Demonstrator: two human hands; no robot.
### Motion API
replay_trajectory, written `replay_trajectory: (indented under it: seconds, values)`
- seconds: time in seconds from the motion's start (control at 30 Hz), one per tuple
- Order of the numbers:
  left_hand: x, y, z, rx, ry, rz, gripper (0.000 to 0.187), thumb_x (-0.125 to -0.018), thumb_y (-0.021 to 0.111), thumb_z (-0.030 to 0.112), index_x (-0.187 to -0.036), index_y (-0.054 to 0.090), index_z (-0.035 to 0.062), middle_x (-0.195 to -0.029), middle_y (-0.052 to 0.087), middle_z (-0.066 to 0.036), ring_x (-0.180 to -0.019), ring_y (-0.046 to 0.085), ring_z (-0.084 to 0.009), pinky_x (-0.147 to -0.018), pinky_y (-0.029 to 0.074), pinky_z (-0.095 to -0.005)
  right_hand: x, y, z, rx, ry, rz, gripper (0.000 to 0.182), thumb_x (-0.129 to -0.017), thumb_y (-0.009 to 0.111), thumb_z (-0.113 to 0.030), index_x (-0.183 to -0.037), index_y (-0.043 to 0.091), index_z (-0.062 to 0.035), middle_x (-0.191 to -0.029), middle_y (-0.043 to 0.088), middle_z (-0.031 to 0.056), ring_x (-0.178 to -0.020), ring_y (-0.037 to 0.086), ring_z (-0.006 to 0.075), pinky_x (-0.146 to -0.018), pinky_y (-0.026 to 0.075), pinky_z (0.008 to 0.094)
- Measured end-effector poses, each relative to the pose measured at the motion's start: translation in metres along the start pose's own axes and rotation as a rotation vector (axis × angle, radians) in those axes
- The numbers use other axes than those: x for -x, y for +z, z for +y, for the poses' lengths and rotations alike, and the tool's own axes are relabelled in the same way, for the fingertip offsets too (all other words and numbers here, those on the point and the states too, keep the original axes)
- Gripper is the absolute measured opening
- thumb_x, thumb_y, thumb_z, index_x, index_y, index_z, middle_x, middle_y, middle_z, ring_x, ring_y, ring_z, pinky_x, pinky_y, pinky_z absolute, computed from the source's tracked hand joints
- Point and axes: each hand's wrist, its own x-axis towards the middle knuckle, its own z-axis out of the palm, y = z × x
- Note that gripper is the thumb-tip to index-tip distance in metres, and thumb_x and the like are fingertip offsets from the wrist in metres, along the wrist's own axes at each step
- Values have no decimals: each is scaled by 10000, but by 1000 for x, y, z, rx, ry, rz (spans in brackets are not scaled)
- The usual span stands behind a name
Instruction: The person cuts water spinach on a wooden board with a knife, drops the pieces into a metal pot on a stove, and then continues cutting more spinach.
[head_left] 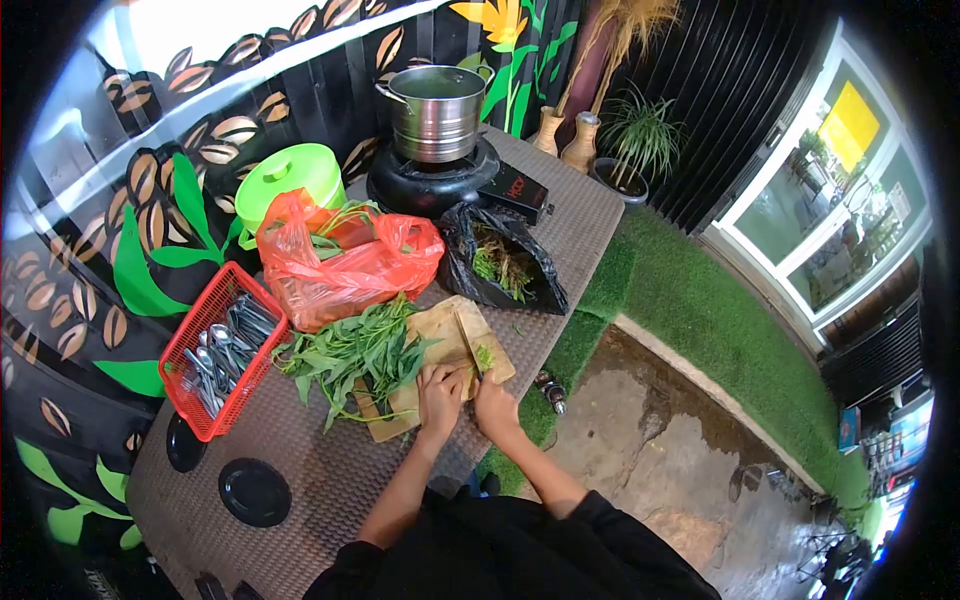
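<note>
On the wooden cutting board [442, 322], my left hand [440, 396] is closed with bent fingers at the edge of the leafy greens, pressing on stems. My right hand [495, 408] is wrapped round the handle of a knife [467, 336], whose blade points away across the board. Chopped green bits [485, 357] lie just right of the blade. A heap of leafy greens [365, 352] spreads over the board's left part and onto the table. What lies under my left fingers is partly hidden.
Beyond the board are a red plastic bag [345, 265] and a black bag [505, 270] of trimmings. A red basket [222, 350] of cutlery stands left. Farther back are a green lidded container [290, 180] and a pot [438, 112] on a stove [420, 185]. Black discs [255, 492] lie front left.
</note>
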Motion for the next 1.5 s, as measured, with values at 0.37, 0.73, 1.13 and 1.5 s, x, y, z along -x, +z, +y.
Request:
replay_trajectory:
  seconds: [0.37, 0.73, 1.13, 1.5]
  values:
    - [1, 1, -1, 8, 5, -11, 134, -767, 633, 83, -866, 700, 23, -928, 620, -60, -933, 500, -253, -849, 390, -381, -3, -6, -8, -55, -2, -15, 350, -950, 401, -305, -1039, 431, 33, -793, 625, 280, -755, 624, 449, -654, 515, 504]
    - [1, -4, 4, 19, 2, -3, 172, -776, 621, 96, -920, 704, 52, -924, 625, -40, -942, 493, -240, -842, 390, -369, -5, -6, -12, -71, 2, 53, 371, -944, 412, -328, -1013, 457, 34, -801, 625, 289, -783, 634, 436, -654, 521, 505]
    - [2, -3, 1, 0, 6, -22, 184, -788, 612, 139, -928, 704, 63, -945, 628, -42, -952, 499, -243, -831, 390, -372, -19, 3, -9, 7, -83, 76, 321, -933, 436, -290, -995, 469, 23, -726, 635, 253, -679, 658, 377, -570, 539, 463]
    - [5, -1, -3, 3, 4, -21, 165, -787, 614, 130, -905, 702, 54, -937, 627, -46, -953, 505, -238, -827, 388, -371, -9, -5, -9, -25, -47, -4, 353, -944, 418, -311, -1003, 459, 35, -795, 635, 264, -752, 644, 413, -633, 529, 480]
